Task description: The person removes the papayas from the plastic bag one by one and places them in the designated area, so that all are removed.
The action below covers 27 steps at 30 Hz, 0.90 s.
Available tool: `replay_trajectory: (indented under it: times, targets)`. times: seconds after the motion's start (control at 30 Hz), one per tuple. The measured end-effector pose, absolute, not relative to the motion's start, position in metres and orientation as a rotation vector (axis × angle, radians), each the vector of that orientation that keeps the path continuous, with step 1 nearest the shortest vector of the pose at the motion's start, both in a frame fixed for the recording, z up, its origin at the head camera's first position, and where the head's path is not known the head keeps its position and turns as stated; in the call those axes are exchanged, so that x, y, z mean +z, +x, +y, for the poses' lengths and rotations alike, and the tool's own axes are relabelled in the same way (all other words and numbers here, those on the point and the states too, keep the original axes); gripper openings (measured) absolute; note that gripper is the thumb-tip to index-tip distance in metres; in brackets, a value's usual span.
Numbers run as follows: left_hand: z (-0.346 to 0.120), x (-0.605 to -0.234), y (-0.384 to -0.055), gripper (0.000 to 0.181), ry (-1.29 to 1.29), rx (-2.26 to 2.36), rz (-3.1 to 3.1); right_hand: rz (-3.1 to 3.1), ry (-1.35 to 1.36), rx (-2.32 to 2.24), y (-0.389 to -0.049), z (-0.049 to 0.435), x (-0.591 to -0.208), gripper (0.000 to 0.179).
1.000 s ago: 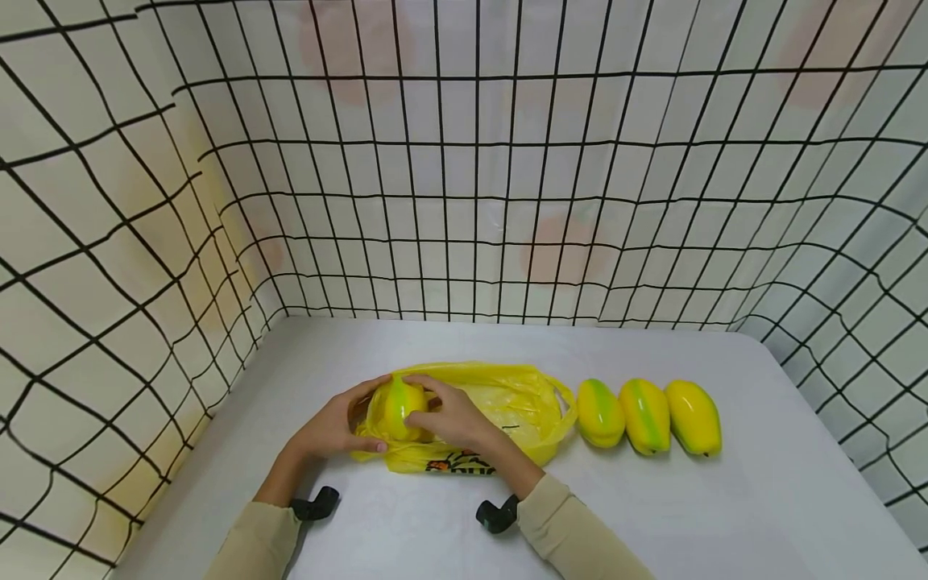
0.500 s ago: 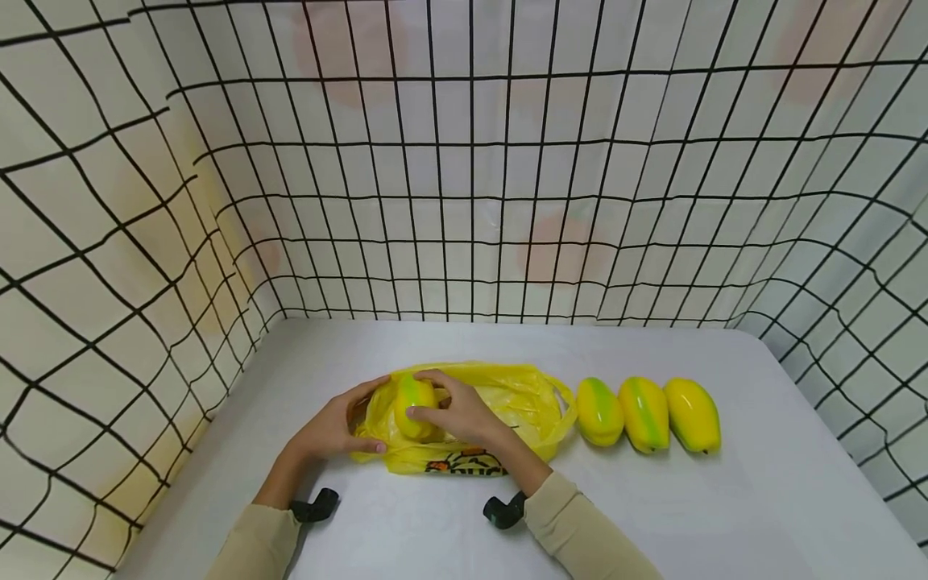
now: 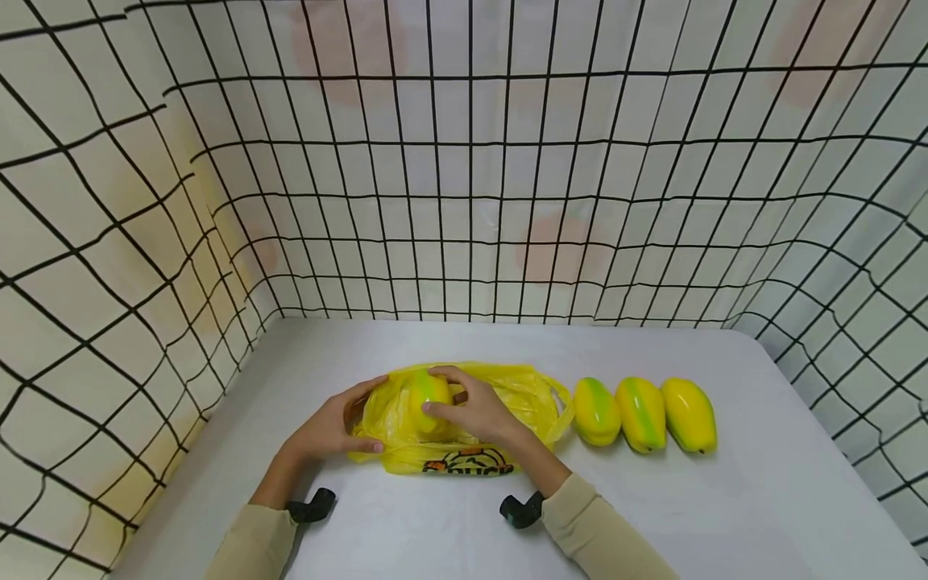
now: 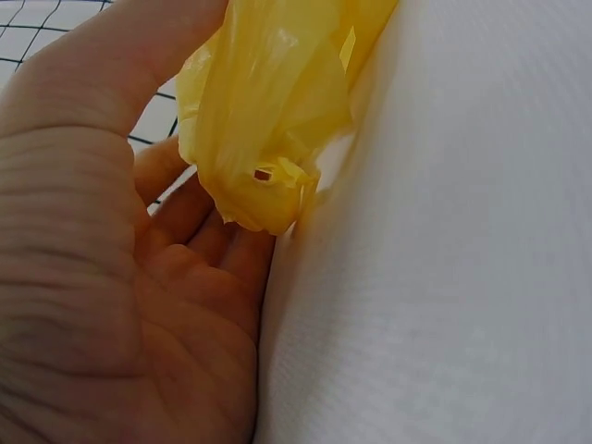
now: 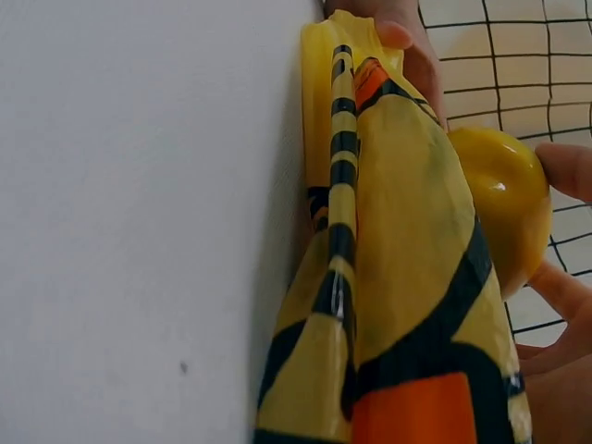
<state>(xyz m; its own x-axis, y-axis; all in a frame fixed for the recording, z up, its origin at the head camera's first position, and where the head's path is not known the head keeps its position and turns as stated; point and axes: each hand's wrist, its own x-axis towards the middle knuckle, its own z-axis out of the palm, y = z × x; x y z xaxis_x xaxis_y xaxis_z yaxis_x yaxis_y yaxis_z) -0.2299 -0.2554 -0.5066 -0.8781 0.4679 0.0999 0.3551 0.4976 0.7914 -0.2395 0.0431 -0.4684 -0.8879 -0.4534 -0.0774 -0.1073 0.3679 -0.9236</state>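
A yellow plastic bag (image 3: 518, 395) with a black printed design lies spread on the table, its mouth facing up. My left hand (image 3: 328, 423) holds the bag's left end, thumb along the front and fingers behind. In the left wrist view crumpled bag plastic (image 4: 268, 102) sits between thumb and fingers. My right hand (image 3: 478, 409) grips a glossy yellow mango (image 3: 429, 401) with a green stripe, between thumb and fingers, at the bag's opening. The right wrist view shows that mango behind the bag's raised front side; its lower part is hidden there.
To the right of the bag stand three similar mangoes in a row: the left one (image 3: 598, 411), the middle one (image 3: 642, 413) and the right one (image 3: 689, 415). A black wire grid (image 3: 471, 197) encloses the white table (image 3: 406, 532) at the back and sides.
The right hand has moved the mango to the right, away from the left hand, across the bag's opening. The left hand has stayed at the bag's left end.
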Motion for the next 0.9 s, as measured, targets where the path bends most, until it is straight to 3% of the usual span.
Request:
replay_trajectory:
  times: [0.9]
  targets:
    - [-0.254,-0.505,-0.228,0.096,0.675,1.395,2.556,2.436,-0.488,-1.498,-0.238,0.089,-0.459,0.059]
